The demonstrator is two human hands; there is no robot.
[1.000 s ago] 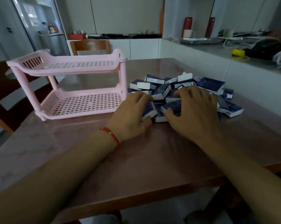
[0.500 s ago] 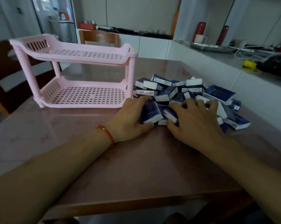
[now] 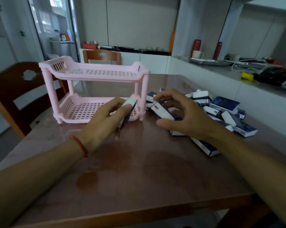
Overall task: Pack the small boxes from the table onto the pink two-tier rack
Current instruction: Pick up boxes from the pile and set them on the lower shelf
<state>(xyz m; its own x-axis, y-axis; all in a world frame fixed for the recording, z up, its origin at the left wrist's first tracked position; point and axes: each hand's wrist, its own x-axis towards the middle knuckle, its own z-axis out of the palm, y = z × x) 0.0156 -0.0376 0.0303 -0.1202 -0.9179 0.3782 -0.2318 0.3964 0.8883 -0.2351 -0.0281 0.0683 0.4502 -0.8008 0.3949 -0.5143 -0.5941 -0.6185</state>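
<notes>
Leftmost, the pink two-tier rack (image 3: 96, 74) is standing on the brown table (image 3: 139, 170), both tiers bare. Just before its lower tier, the left hand (image 3: 104, 124) is gripping a blue-and-white box (image 3: 128, 112) on edge. Rightward, the right hand (image 3: 180, 116) is curling around another small box (image 3: 162, 111) above the heap of boxes (image 3: 221, 109).

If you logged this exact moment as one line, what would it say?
left hand: holds one box near lower tier | right hand: holds another box | pink rack: no boxes visible | pile: on table
</notes>
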